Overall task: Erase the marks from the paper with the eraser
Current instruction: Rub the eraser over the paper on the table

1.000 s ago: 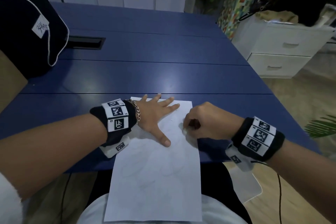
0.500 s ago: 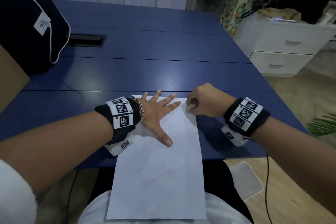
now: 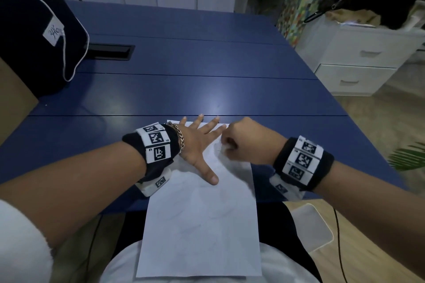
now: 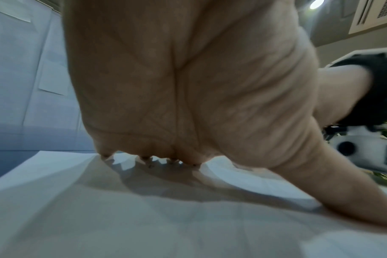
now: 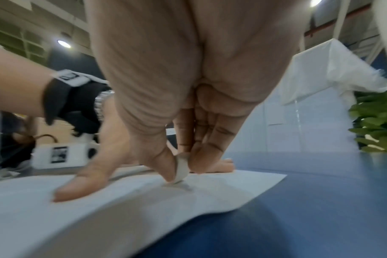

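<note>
Right hand (image 3: pixel 248 142) pinches the white eraser (image 5: pixel 181 168) between thumb and fingers, its tip touching the paper (image 3: pixel 200 225) near the far right corner. Left hand (image 3: pixel 197 145) lies flat, fingers spread, just beside it on the paper.

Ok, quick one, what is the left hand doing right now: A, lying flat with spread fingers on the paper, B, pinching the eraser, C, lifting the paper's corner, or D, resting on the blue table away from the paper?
A: the head view shows the left hand lying flat with fingers spread on the paper, while the right hand pinches the eraser.
</note>
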Motion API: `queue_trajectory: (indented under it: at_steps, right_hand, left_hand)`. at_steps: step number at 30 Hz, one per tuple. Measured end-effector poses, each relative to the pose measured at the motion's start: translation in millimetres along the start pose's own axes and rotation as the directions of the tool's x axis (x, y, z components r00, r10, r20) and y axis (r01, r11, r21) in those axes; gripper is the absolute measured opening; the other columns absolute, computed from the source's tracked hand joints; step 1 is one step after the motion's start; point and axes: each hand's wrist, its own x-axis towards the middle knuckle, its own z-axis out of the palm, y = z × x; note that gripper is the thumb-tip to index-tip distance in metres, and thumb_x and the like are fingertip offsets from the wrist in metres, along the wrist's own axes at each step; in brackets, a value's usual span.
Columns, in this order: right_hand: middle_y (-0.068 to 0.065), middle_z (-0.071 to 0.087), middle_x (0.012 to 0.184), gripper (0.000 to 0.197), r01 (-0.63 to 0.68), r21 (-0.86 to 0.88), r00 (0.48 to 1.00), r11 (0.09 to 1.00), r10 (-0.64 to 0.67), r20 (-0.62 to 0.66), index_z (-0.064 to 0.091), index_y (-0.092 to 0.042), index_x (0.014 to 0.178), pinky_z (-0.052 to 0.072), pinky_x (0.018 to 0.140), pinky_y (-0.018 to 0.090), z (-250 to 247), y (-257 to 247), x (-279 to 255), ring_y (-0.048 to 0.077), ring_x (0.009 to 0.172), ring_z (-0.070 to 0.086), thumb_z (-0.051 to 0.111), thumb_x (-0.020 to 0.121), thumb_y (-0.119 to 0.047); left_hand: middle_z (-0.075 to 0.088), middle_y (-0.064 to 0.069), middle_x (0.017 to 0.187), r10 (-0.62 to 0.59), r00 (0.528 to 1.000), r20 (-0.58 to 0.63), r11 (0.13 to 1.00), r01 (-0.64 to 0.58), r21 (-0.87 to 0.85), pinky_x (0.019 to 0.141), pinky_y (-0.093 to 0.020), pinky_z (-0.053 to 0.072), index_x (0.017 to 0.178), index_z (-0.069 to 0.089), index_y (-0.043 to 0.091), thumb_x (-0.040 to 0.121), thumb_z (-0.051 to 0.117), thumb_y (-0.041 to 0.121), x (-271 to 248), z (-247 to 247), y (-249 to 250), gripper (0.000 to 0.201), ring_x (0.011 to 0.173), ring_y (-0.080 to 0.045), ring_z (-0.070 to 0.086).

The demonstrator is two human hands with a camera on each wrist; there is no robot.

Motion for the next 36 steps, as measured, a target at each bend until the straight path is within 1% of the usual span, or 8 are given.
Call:
queue_trajectory:
  at_steps: [4,10,16,19,22,30,33,36]
  right_hand:
    - [-0.008,0.058,0.065,0.013,0.019,0.039,0.999,0.999,-0.020,0.038,0.066,-0.020,0.072,0.031,0.054,0.016,-3,7,-1,0.010,0.057,0.047,0.067,0.085,-0.018]
    - [0.000,0.064,0.069,0.014,-0.095,-0.004,0.993,0.996,0.094,-0.071,0.070,-0.014,0.077,0.054,0.062,0.038,-3,28,11,0.019,0.062,0.054,0.061,0.086,-0.019]
    - [-0.008,0.073,0.082,0.014,-0.114,0.137,0.974,0.984,0.138,-0.181,0.077,-0.019,0.103,0.059,0.075,0.034,-19,42,-10,0.013,0.077,0.068,0.069,0.094,-0.026]
    - [-0.011,0.074,0.090,0.023,-0.052,0.152,0.995,0.987,0.065,-0.079,0.075,-0.024,0.116,0.057,0.078,0.023,-15,24,-33,0.007,0.081,0.067,0.070,0.095,-0.032]
    - [-0.016,0.074,0.096,0.015,0.059,0.168,0.996,0.984,-0.068,0.051,0.078,-0.031,0.106,0.048,0.074,0.010,-1,1,-49,0.001,0.083,0.065,0.069,0.093,-0.033]
    - [-0.011,0.069,0.083,0.016,-0.083,0.070,0.996,0.994,0.081,0.035,0.075,-0.028,0.085,0.055,0.070,0.033,-6,33,-31,0.014,0.076,0.063,0.065,0.082,-0.016]
    - [-0.015,0.072,0.082,0.019,-0.123,0.116,0.989,0.986,0.113,0.096,0.079,-0.032,0.091,0.050,0.067,0.020,-14,45,-23,0.003,0.076,0.066,0.071,0.082,-0.018]
    - [-0.015,0.074,0.082,0.019,-0.115,0.097,0.989,0.989,0.105,0.108,0.080,-0.028,0.095,0.057,0.069,0.024,-20,42,-16,0.003,0.076,0.068,0.071,0.083,-0.016]
  left_hand:
    - [-0.045,0.017,0.164,-0.004,1.000,-0.001,1.000,0.004,0.006,0.124,-0.070,-0.014,0.159,-0.035,0.044,0.050,0.067,0.104,1,0,1,0.160,0.156,-0.033,-0.037]
    - [-0.047,0.013,0.163,-0.024,0.999,0.045,0.999,0.022,0.030,0.124,-0.068,-0.016,0.157,-0.038,0.041,0.052,0.062,0.106,-7,-5,2,0.159,0.155,-0.033,-0.039]
    - [-0.039,0.013,0.168,-0.008,0.995,0.100,0.999,0.012,-0.035,0.130,-0.059,-0.010,0.160,-0.031,0.045,0.072,0.075,0.085,-55,-29,-32,0.143,0.158,-0.025,-0.030]
    - [-0.030,0.018,0.171,-0.071,0.977,0.199,0.993,0.088,-0.080,0.132,-0.054,-0.005,0.163,-0.022,0.046,0.080,0.078,0.075,-72,-19,-62,0.133,0.161,-0.021,-0.024]
    - [-0.030,0.015,0.172,-0.078,0.982,0.174,0.995,0.088,-0.054,0.132,-0.056,-0.001,0.166,-0.018,0.041,0.084,0.076,0.072,-77,-4,-73,0.128,0.162,-0.024,-0.022]
    - [-0.043,0.004,0.168,-0.104,0.990,0.100,0.994,0.107,-0.030,0.128,-0.061,-0.012,0.159,-0.032,0.046,0.071,0.055,0.100,-72,28,-60,0.135,0.157,-0.032,-0.035]
    - [-0.015,-0.002,0.177,-0.121,0.992,-0.029,0.990,0.119,-0.079,0.129,-0.062,-0.008,0.169,-0.005,0.037,0.072,0.056,0.099,-65,29,-50,0.130,0.163,-0.032,-0.018]
    - [0.032,0.001,0.151,-0.052,0.958,-0.284,0.994,0.023,-0.104,0.126,-0.052,0.019,0.143,0.042,0.026,0.072,0.062,0.095,-58,19,-43,0.101,0.147,-0.029,0.034]
